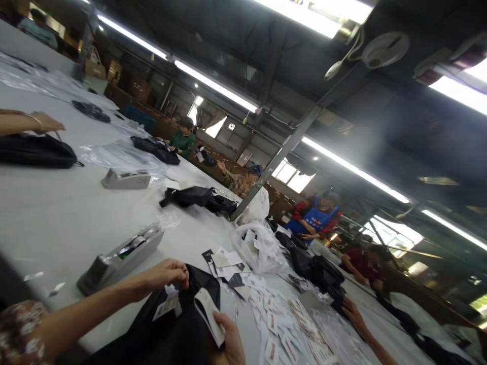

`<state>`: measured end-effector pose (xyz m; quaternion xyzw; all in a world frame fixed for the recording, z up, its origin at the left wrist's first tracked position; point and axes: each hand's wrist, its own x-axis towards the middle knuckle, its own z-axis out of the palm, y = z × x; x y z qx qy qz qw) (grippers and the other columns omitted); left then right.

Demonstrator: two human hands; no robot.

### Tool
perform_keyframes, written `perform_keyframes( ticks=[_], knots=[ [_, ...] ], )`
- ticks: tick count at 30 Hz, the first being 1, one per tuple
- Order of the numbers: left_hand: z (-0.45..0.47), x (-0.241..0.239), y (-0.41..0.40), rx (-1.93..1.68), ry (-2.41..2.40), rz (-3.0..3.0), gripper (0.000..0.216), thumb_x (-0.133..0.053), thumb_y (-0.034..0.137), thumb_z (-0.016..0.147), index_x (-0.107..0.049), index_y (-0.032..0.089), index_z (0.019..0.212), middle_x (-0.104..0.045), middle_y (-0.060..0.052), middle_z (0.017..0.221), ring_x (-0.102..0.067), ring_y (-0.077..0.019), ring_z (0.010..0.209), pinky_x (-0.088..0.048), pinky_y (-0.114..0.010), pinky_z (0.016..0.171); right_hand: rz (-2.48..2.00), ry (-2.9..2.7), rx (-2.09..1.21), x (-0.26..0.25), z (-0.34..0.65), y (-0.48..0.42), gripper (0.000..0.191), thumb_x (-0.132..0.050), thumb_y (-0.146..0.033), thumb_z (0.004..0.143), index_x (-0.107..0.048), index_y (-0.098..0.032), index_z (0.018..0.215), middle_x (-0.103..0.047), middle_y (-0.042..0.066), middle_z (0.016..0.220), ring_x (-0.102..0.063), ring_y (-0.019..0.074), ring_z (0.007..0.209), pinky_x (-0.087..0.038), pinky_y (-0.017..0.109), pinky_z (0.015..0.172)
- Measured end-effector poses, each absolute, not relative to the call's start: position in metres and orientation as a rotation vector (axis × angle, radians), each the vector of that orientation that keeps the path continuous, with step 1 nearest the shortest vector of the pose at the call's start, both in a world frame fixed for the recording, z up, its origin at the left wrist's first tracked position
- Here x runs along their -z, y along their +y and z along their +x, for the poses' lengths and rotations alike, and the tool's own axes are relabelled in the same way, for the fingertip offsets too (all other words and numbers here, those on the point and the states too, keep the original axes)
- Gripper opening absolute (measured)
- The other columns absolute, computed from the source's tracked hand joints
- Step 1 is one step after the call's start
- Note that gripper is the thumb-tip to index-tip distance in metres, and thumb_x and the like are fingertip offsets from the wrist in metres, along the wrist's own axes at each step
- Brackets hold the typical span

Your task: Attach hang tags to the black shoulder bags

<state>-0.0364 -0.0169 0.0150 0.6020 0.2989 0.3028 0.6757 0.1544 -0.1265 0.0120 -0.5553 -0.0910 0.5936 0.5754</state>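
A black garment [178,329] lies on the white table [57,218] right in front of me. My left hand [167,274] is closed in a pinch at the garment's top edge, just above a white printed tag [167,304] lying on the fabric. At the bottom of the view my right hand [228,342] is closed on a long white hang tag [208,313], held over the garment's right side.
A grey tape dispenser [117,258] stands just left of my left hand, a second tape dispenser [125,178] farther back. Loose tags [289,324] and a plastic bag of tags [258,248] lie to the right. Another person's hand [352,312] reaches in at right; other workers and black bags [198,196] line the table.
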Motion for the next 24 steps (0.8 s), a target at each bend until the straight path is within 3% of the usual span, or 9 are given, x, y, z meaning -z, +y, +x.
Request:
perform_keyframes(
  ticks=[4, 6, 8, 11, 15, 20, 24],
  knots=[
    [-0.045, -0.022, -0.008, -0.862, 0.487, 1.017, 0.02, -0.052, 0.019, 0.068, -0.067, 0.012, 0.078, -0.069, -0.008, 0.092, -0.057, -0.015, 0.08, -0.04, -0.022, 0.063, -1.221, 0.01, -1.512, -0.01, 0.151, -0.125, 0.012, -0.059, -0.015, 0.07, -0.065, -0.005, 0.073, -0.071, 0.014, 0.07, -0.066, 0.0177, 0.055, -0.048, 0.02, 0.04],
    [-0.045, -0.018, -0.003, -0.875, 0.44, 0.86, 0.018, -0.062, 0.021, 0.069, -0.067, 0.013, 0.084, -0.068, -0.008, 0.094, -0.056, -0.0103, 0.069, -0.037, -0.018, 0.052, -1.223, -0.046, -1.546, -0.009, 0.152, -0.123, 0.012, -0.062, -0.018, 0.069, -0.064, -0.006, 0.074, -0.07, 0.013, 0.067, -0.065, 0.0171, 0.052, -0.045, 0.019, 0.036],
    [-0.045, -0.01, -0.001, -0.794, 0.449, 0.829, 0.025, -0.071, 0.026, 0.068, -0.066, 0.015, 0.091, -0.068, -0.007, 0.091, -0.047, -0.0038, 0.05, -0.024, -0.014, 0.039, -1.227, -0.151, -1.544, -0.009, 0.154, -0.121, 0.013, -0.065, -0.019, 0.067, -0.064, -0.009, 0.073, -0.07, 0.01, 0.064, -0.065, 0.0169, 0.052, -0.045, 0.019, 0.036],
    [-0.044, 0.0, -0.003, -0.544, 0.482, 1.035, 0.036, -0.072, 0.042, 0.069, -0.067, 0.012, 0.089, -0.069, -0.008, 0.073, -0.038, -0.0021, 0.039, -0.014, -0.015, 0.034, -1.217, -0.274, -1.393, -0.008, 0.153, -0.117, 0.016, -0.069, -0.023, 0.065, -0.064, -0.011, 0.074, -0.069, 0.007, 0.064, -0.067, 0.0187, 0.058, -0.05, 0.022, 0.044],
    [-0.04, 0.003, -0.022, -0.32, 0.452, 1.229, 0.051, -0.067, 0.059, 0.065, -0.069, 0.009, 0.077, -0.068, -0.01, 0.065, -0.058, -0.0139, 0.055, -0.037, -0.018, 0.043, -1.244, -0.421, -1.087, 0.003, 0.14, -0.109, 0.026, -0.072, -0.027, 0.061, -0.064, -0.012, 0.08, -0.072, 0.007, 0.072, -0.069, 0.0242, 0.071, -0.056, 0.031, 0.062],
    [-0.017, 0.002, -0.049, -0.551, 0.369, 0.919, 0.041, -0.077, 0.042, 0.063, -0.067, 0.014, 0.091, -0.068, -0.005, 0.08, -0.061, -0.0156, 0.072, -0.046, -0.022, 0.064, -1.228, -0.612, -0.832, 0.023, 0.11, -0.103, 0.044, -0.069, -0.038, 0.067, -0.061, -0.012, 0.102, -0.071, 0.011, 0.094, -0.066, 0.0277, 0.091, -0.053, 0.038, 0.081],
    [-0.004, 0.006, -0.053, -0.628, 0.483, 0.571, 0.041, -0.081, 0.033, 0.057, -0.064, 0.012, 0.088, -0.068, -0.007, 0.075, -0.064, -0.0206, 0.071, -0.05, -0.031, 0.067, -1.199, -0.734, -0.862, 0.027, 0.095, -0.11, 0.054, -0.063, -0.043, 0.075, -0.055, -0.014, 0.12, -0.067, 0.011, 0.108, -0.061, 0.0266, 0.103, -0.049, 0.038, 0.088]
  ],
)
